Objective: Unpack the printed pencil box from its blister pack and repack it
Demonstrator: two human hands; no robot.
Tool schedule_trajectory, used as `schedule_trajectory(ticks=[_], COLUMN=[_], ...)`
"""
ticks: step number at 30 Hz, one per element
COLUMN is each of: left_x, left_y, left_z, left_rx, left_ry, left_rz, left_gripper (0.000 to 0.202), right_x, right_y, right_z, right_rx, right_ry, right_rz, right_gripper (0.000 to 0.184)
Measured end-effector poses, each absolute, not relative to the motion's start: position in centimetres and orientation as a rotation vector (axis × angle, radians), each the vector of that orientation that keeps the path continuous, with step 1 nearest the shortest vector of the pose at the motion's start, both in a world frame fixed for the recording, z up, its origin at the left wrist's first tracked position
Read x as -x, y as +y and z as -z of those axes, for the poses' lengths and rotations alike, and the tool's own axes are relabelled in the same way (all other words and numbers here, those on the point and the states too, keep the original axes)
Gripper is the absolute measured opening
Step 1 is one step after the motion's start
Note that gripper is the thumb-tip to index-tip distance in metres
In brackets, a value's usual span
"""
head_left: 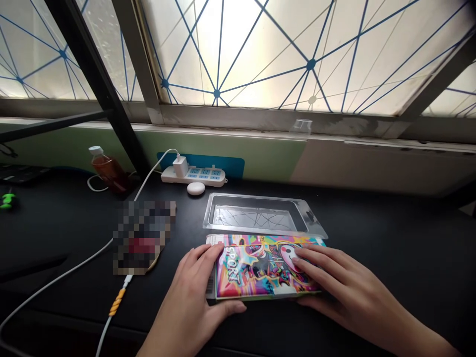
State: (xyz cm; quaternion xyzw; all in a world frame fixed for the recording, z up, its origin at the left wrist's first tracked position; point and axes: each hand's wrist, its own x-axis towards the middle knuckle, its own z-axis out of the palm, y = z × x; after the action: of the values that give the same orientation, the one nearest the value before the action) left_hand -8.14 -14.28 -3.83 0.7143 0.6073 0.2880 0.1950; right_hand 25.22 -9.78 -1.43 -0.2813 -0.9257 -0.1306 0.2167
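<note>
A flat, colourful case [260, 270] printed with "SPORT" and cartoon figures lies on the black desk in front of me. My left hand [197, 287] grips its left end, fingertips on the top face and thumb along the near edge. Over the right end lies my right hand [334, 277], its fingers across the printed top and its thumb low at the near edge. Just behind the case sits a clear plastic tray [316, 229], apparently packaging. A strip of patterned material shows under the case's far edge. Whatever is inside or beneath the case is hidden.
A white power strip [167, 174] with a charger stands by the wall, a small white oval case [196, 188] before it. To the left are a bottle [111, 171], a blurred-out phone-like object [143, 238] and its white cable [87, 260]. A black post [111, 99] slants down nearby.
</note>
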Motion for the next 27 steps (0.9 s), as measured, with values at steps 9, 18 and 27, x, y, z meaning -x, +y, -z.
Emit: schedule_trajectory(ticks=[9, 18, 27], left_x=[8.6, 7.9, 8.0], left_y=[-14.3, -14.2, -14.1], left_z=[3.2, 4.4, 4.3], left_rx=[-2.148, -2.074, -1.905], left_ry=[1.550, 1.662, 1.613], left_rz=[-0.652, -0.738, -0.798], left_gripper=[0.068, 0.106, 0.105], right_x=[-26.0, -24.4, -17.5], right_y=[-7.9, -4.9, -7.9], right_z=[0.1, -1.3, -0.8], right_rx=[0.804, 0.939, 1.185], right_ry=[-2.468, -2.642, -2.607], right_rz=[0.300, -0.041, -0.105], right_gripper=[0.034, 0.033, 0.033])
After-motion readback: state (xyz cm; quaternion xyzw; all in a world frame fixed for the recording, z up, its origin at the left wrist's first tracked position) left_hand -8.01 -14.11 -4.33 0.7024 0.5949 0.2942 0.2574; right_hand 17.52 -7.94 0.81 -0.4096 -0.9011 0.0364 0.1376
